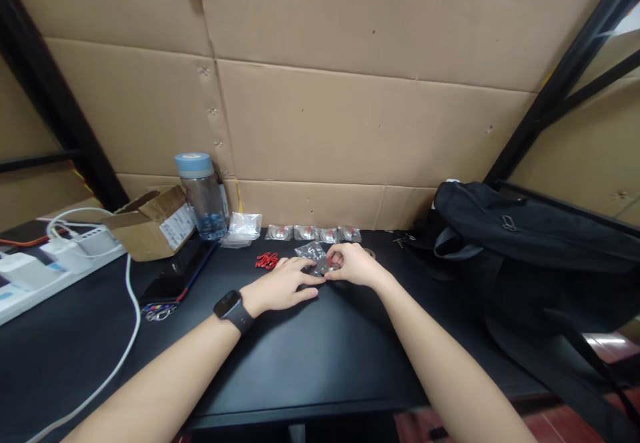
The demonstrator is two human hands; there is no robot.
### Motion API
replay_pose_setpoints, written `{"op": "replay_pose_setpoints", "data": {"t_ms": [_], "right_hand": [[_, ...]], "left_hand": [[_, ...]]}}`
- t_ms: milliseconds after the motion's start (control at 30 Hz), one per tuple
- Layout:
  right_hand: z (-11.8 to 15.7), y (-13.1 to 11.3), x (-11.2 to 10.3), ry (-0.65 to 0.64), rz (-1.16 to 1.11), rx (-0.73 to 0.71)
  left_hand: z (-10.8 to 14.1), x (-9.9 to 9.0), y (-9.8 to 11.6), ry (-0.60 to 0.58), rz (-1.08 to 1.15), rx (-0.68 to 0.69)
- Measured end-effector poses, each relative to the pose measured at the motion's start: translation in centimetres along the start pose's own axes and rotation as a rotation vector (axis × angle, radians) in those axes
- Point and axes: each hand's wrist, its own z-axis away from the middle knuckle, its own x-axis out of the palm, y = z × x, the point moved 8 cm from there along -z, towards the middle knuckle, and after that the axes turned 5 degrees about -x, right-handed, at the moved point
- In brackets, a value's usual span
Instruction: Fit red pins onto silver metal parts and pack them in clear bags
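Note:
A clear plastic bag (pixel 311 251) lies on the black table (pixel 300 356) between my hands, with a small round metallic item and a bit of red at its near end. My left hand (pixel 284 284) rests flat beside it, fingers spread, fingertips touching the bag's edge. My right hand (pixel 354 264) pinches at the item with thumb and fingers; its exact hold is partly hidden. A pile of small red pieces (pixel 267 260) lies just behind my left hand. Behind the bag stands a row of several packed bags (pixel 305 232) holding round items with red bits.
Flat empty bags (pixel 244 227) lie beside a water bottle (pixel 201 196). An open cardboard box (pixel 153 224), a dark phone-like device (pixel 177 271), and a white power strip (pixel 60 263) with a cable are left. A black backpack (pixel 540 249) fills the right side.

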Motion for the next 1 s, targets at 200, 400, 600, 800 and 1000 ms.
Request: {"op": "replay_pose_setpoints", "data": {"t_ms": [200,400,600,800,1000], "right_hand": [[-0.3,0.0,0.7,0.062,0.015,-0.016],[-0.4,0.1,1.0,0.024,-0.04,-0.015],[-0.7,-0.1,1.1,0.099,0.078,-0.015],[-0.7,-1.1,0.5,0.159,0.326,0.032],[-0.9,-1.5,0.2,0.157,0.497,0.074]], "left_hand": [[0.0,0.1,0.2,0.0,-0.009,0.024],[0.0,0.1,0.2,-0.01,-0.001,0.012],[0.0,0.2,0.1,-0.034,-0.007,-0.008],[-0.1,0.1,0.2,-0.011,-0.013,-0.015],[0.1,0.0,0.2,-0.014,-0.038,-0.05]]}}
